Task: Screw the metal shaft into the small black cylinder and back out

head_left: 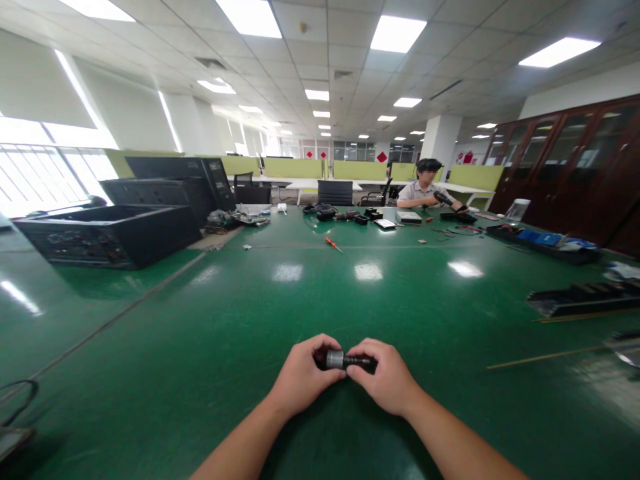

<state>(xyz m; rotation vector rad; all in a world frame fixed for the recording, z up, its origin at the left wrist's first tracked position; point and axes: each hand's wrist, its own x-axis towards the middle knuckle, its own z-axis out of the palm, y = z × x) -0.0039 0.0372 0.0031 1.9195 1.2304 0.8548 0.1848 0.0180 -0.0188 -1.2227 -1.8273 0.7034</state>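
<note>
Both hands meet above the green table, close to its near side, around a small cylindrical metal part with a dark stepped shaft. Its wide grey end sits in the curled fingers and thumb of my left hand. My right hand closes over the thin dark shaft end with thumb and fingers. The part lies roughly level, pointing left to right. Its outer ends are partly hidden by my fingers, and its exact kind does not show.
An orange-handled screwdriver lies farther out. Black computer cases stand on the left. Across the table a person holds a dark tool. Black trays and a metal channel line the right side, near a thin rod.
</note>
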